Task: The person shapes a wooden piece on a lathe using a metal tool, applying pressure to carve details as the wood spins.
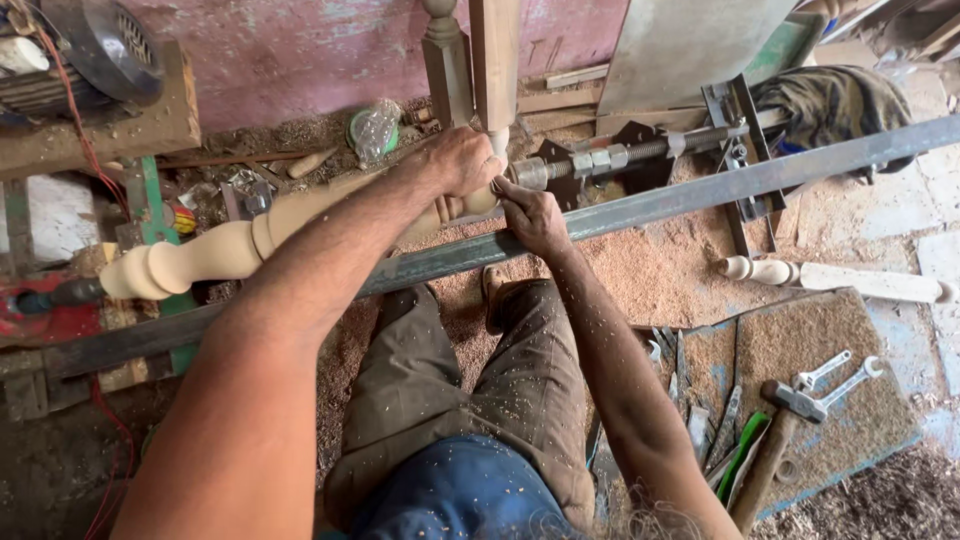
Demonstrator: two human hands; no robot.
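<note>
Two bare hands meet at the right end of a pale turned spindle (230, 245) that lies across a rough wood lathe, running from the drive end at the left, near a red block (40, 310), up to the threaded tailstock (590, 160) at the right. The left hand (455, 165) lies over the top of the spindle's narrow end, fingers curled together and clamped around the wood. The right hand (530, 215) comes up from below, just beside the left, fingers pressed together against the same end where wood meets the metal centre; whether it grips the wood or the metal part I cannot tell. A long steel rail (700, 195) crosses in front of the spindle, between it and the person's knees. Sawdust covers the floor and clings to both forearms. A second turned leg (830, 280) lies on the shavings to the right, well apart from the hands. Nearer the person, on a dusty board, lie a hammer (775, 440), two spanners (840, 380) and several chisels (700, 420). An electric motor (90, 50) sits on a wooden shelf at the upper left.
</note>
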